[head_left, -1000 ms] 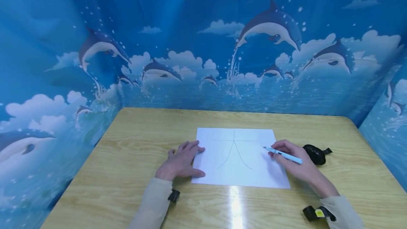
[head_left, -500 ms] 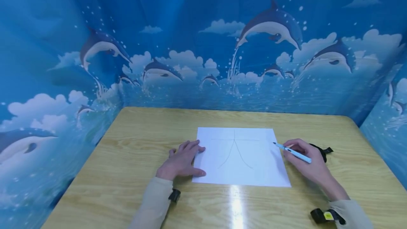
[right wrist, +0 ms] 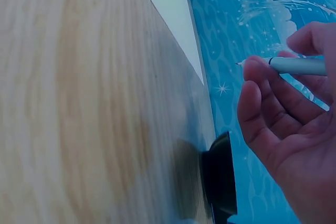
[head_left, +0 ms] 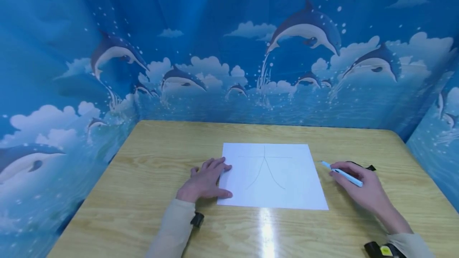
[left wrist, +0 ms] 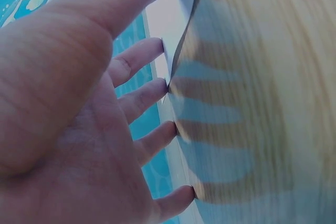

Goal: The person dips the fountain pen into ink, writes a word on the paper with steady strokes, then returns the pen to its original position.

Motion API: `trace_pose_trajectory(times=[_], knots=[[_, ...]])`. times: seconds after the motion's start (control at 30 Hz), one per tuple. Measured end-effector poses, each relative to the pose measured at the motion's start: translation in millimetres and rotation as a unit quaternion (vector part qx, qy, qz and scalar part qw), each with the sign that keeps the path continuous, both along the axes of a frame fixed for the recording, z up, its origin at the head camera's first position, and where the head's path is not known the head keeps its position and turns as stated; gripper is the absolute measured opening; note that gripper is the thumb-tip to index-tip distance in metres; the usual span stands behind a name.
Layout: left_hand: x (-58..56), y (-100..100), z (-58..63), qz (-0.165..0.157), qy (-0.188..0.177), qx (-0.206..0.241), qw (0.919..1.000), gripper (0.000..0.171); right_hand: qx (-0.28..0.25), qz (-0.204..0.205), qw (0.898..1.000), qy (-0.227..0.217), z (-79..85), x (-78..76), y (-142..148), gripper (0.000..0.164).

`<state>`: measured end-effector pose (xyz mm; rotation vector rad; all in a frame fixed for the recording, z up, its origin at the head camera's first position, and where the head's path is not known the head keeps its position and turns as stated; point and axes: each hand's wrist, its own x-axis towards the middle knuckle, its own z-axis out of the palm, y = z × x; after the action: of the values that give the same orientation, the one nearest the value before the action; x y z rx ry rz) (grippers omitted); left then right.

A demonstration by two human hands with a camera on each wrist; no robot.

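Note:
A white sheet of paper (head_left: 301,186) lies on the wooden table, marked with thin lines: a short upright stroke, a level line across it, and two curved strokes spreading downward. My left hand (head_left: 205,180) rests at the sheet's left edge with fingers spread, the thumb and fingertips on the paper. In the left wrist view the fingers (left wrist: 152,142) are straight and touch down along the paper's edge. Right of the sheet, my right hand (head_left: 362,184) holds a light blue pen (head_left: 344,175) between thumb and fingers, its tip pointing left toward the paper and raised off the table.
A black rounded object (right wrist: 220,177) sits on the table beyond my right hand, mostly hidden by it in the head view. The wooden table (head_left: 161,146) ends at a blue dolphin-print curtain (head_left: 215,102). Black camera straps sit on both wrists.
My right hand has moved to the right with the pen, from over the sheet's right part to beside it, covering more of the black object. The left hand and paper stay put.

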<state>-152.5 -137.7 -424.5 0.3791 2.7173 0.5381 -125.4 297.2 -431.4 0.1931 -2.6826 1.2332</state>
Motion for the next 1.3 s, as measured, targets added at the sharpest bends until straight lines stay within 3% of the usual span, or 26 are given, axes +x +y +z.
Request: trace_pose_trajectory(times=[0.23,0.47,0.7,0.93,1.1,1.3], knots=[[0.2,1,0.9,0.002,0.000,-0.001,1.0000,0.079,-0.057,0.017,0.998,-0.002,0.4,6.2,13,0.028],[0.1,1,0.8,0.004,0.000,-0.002,1.0000,0.079,-0.061,-0.014,0.998,0.020,1.0,11.6,22,0.022],[0.2,0,0.9,0.003,0.000,0.003,1.0000,0.079,-0.059,-0.052,0.997,0.009,1.2,14.6,36,0.019],[0.7,-1,1.6,0.000,0.006,0.004,1.0000,0.079,-0.063,-0.044,0.996,0.035,-2.6,17.5,47,0.021],[0.3,-1,1.3,-0.001,0.006,0.006,1.0000,0.078,-0.031,-0.065,0.997,0.031,-3.4,20.6,53,0.022],[-0.9,-2,-0.9,-0.004,0.010,0.001,0.9999,0.079,0.056,-0.116,0.992,0.014,-7.2,23.5,63,0.032]])
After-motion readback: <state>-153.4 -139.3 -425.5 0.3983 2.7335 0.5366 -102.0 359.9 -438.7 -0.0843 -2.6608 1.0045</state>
